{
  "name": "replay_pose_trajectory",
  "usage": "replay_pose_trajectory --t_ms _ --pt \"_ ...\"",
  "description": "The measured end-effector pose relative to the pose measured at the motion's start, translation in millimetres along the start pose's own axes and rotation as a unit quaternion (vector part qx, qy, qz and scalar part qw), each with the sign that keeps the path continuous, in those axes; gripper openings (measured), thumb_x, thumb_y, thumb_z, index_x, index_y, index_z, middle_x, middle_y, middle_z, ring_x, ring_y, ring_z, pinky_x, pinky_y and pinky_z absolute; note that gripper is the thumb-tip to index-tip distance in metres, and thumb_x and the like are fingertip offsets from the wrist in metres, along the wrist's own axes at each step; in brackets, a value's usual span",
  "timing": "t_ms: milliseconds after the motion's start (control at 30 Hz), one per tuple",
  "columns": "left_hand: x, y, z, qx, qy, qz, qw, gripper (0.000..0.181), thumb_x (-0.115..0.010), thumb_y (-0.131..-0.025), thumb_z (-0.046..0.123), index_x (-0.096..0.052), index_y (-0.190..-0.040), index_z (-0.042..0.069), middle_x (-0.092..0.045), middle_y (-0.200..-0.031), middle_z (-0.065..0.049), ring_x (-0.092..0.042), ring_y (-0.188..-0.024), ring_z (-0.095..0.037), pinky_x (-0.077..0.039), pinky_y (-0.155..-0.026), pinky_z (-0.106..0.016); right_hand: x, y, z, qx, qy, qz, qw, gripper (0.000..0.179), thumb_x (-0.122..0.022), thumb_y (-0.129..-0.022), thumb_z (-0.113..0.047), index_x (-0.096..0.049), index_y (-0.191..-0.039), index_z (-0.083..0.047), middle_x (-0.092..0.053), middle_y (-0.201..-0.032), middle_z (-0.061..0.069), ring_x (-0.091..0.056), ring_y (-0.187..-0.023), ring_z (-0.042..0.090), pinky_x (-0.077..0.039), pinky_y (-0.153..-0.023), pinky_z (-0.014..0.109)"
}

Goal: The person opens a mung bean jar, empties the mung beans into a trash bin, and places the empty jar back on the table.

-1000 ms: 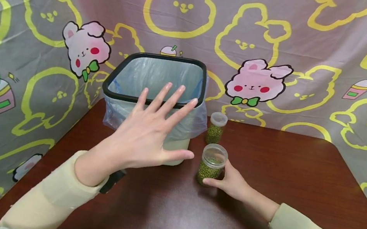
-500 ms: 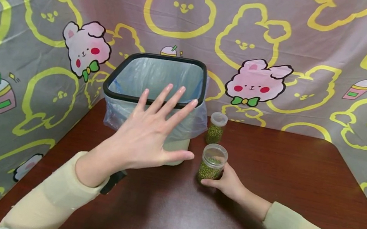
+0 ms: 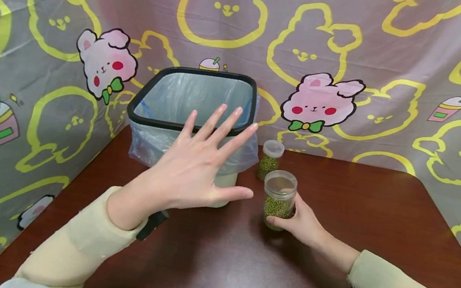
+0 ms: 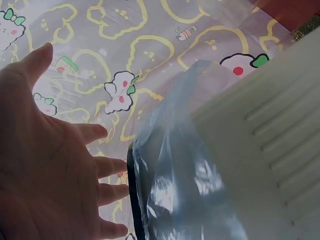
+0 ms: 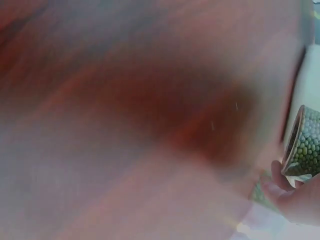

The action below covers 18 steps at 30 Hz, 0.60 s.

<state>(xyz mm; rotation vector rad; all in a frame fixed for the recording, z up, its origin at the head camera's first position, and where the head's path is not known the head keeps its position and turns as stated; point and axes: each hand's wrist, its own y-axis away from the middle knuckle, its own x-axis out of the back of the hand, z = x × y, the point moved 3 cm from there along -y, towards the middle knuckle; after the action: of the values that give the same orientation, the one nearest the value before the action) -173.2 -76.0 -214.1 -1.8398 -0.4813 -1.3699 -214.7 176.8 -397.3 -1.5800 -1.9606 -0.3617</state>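
My right hand (image 3: 305,223) grips a clear jar (image 3: 278,202) partly filled with green mung beans, thumb on the near side. The jar is upright, has no lid, and looks slightly raised off the table. In the right wrist view the jar (image 5: 307,145) and part of the hand (image 5: 297,195) show at the right edge. With fingers spread wide, my left hand (image 3: 191,168) hovers in front of a bin (image 3: 225,180) and holds nothing. The left wrist view has the left hand (image 4: 50,170) beside the bin's bag-covered rim.
Behind the held jar stands a second, similar jar (image 3: 269,162) of green beans. The bin has a black rim (image 3: 151,122) and a bluish plastic bag (image 3: 146,144) folded over it. A patterned curtain (image 3: 385,52) encloses the brown table (image 3: 359,206).
The right hand has brought its jar a little up and to the right. The left hand has shifted slightly right, still spread; the head view has moved a little too.
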Motion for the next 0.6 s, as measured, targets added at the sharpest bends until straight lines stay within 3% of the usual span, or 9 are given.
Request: replay_pose_trajectory --t_ms 400,600 --pt "-7.6 -11.0 5.5 0.000 0.032 -0.023 0.9992 0.095 -0.037 -0.083 0.081 -0.002 -0.157 0.031 -0.001 -0.163 -0.004 0.013 -0.146 -0.021 0.000 -0.115 -0.055 52.6 -1.0 -18.5 0.025 0.065 0.041 0.9967 0.075 -0.081 -0.075 -0.016 -0.039 -0.135 -0.004 -0.062 -0.116 0.016 -0.060 -0.103 0.031 -0.047 -0.084 0.048" --pt "-8.1 -22.4 10.3 -0.019 0.059 -0.016 0.9979 0.094 -0.037 -0.085 0.079 -0.003 -0.157 0.030 0.001 -0.163 -0.002 0.010 -0.147 -0.020 -0.001 -0.117 -0.043 77.2 -0.5 -31.2 0.057 0.104 0.060 0.9911 0.072 -0.082 -0.073 -0.015 -0.041 -0.131 -0.004 -0.064 -0.110 0.015 -0.061 -0.096 0.030 -0.048 -0.079 0.047"
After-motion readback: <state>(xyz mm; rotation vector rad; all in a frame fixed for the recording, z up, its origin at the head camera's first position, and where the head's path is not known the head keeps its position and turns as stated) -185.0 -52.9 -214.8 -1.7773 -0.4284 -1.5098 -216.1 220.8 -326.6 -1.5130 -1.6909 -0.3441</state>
